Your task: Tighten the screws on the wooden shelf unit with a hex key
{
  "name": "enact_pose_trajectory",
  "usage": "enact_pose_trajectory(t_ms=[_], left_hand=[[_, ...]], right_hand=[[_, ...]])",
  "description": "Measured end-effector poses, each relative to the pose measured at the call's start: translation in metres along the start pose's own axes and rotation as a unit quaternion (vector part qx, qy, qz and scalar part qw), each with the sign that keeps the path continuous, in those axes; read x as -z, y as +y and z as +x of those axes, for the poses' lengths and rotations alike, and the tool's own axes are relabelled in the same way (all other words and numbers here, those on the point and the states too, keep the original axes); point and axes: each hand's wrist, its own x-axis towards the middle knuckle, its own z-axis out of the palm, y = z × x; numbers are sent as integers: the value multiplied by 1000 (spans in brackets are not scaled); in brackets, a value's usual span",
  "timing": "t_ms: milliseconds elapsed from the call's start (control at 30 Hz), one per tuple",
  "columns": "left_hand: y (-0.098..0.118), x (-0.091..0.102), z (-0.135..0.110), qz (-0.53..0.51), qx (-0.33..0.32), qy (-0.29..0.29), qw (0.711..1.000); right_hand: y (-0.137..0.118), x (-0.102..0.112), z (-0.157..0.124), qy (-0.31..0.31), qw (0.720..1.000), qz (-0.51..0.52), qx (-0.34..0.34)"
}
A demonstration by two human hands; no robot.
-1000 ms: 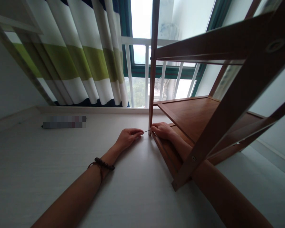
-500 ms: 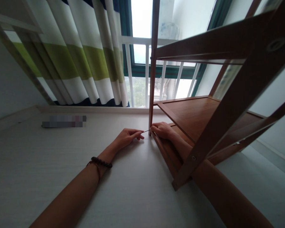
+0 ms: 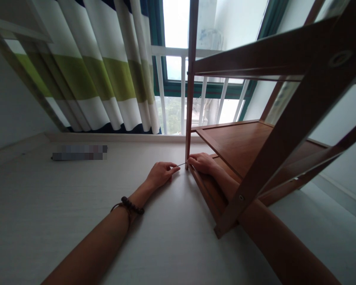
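Observation:
A brown wooden shelf rack (image 3: 240, 146) stands on the pale floor at the right. My left hand (image 3: 160, 174) lies on the floor beside the rack's far upright post (image 3: 190, 91), its fingertips pinched on a thin metal tool (image 3: 181, 164) that points at the foot of that post. A dark bead bracelet (image 3: 132, 206) is on that wrist. My right hand (image 3: 202, 163) reaches through the rack's frame and grips the lower rail right at the post's foot, fingers curled.
A striped green, white and navy curtain (image 3: 101, 79) hangs at the back left. A window with white bars (image 3: 182, 91) is behind the rack. A flat dark object (image 3: 79, 152) lies on the floor at left.
My left hand has turned slightly at the wrist while keeping its pinch on the tool; the fingers spread a little and then closed. The right hand and rack have stayed put.

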Motion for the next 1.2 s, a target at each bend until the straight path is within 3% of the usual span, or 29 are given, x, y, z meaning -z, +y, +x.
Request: enact_pose_trajectory(t_ms=[467, 733, 1200], left_hand=[[-5, -1, 3, -213, 42, -3, 976], [1, 2, 0, -156, 17, -29, 987], [0, 5, -1, -229, 46, -45, 971]], right_hand=[[1, -1, 0, 13, 1000, -14, 2], [4, -3, 2, 6, 1000, -2, 8], [-1, -1, -1, 10, 1000, 4, -1]])
